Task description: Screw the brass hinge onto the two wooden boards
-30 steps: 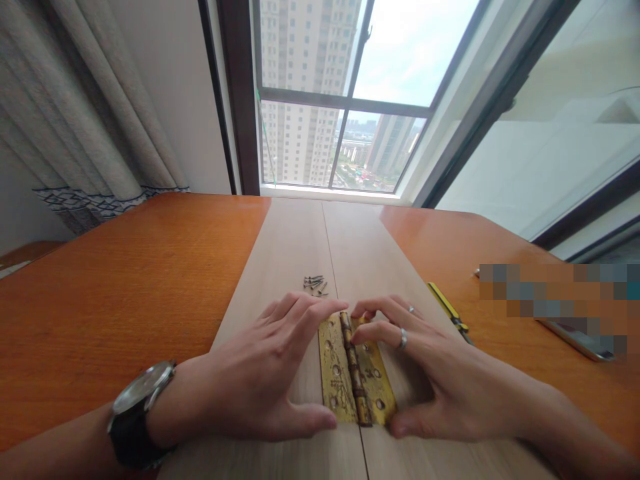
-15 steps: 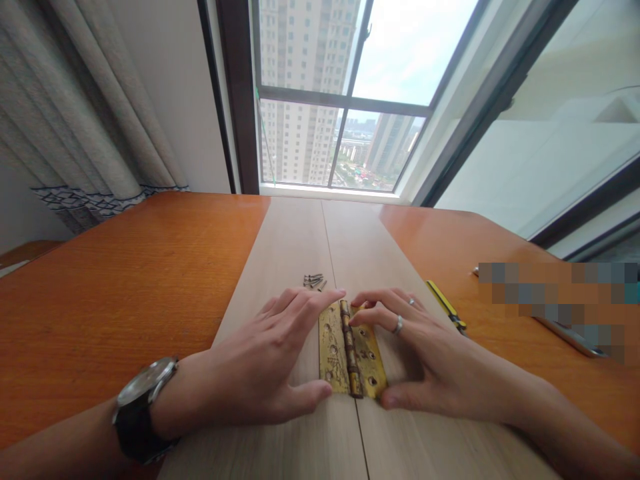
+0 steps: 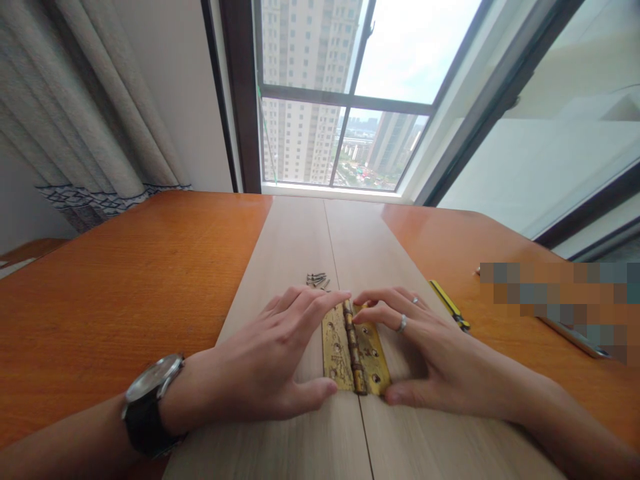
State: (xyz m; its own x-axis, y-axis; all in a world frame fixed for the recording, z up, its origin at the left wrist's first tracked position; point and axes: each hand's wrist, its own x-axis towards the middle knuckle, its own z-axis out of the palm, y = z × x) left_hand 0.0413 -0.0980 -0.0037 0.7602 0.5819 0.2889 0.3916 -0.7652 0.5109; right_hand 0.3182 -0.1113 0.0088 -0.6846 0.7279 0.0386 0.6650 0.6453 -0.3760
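Below the head camera, a broad, glossy orange-brown wooden table [image 3: 165, 267] stretches toward the window, its grain running across and its far corners cut at an angle. Down its middle lie two long, pale wood-grain boards [image 3: 290, 233], side by side, with a thin dark seam between them. A worn, yellow metal hinge [image 3: 336, 350] lies opened flat across that seam at the near part of the boards, its barrel running roughly along the line and one leaf on each side.

The left hand [image 3: 270, 353] holds the hinge by its ends, forefinger at the top and thumb at the lower left corner; a round watch with a black strap [image 3: 154, 380] circles the wrist. The right hand [image 3: 425, 353], wearing two silver rings [image 3: 403, 323], holds the other leaf, with curled fingers at the upper part and thumb at the lower right corner.

Just beyond the left hand, a small heap of metal screws [image 3: 316, 280] rests on the left board. A yellow-and-black handled tool [image 3: 450, 307] lies by the right board's edge; farther right, a pixelated patch hides most of a flat object [image 3: 580, 337].

Behind stand a dark-framed window [image 3: 345, 103] showing tall buildings, a grey curtain [image 3: 100, 100] with a patterned hem and a pale wall [image 3: 170, 80].
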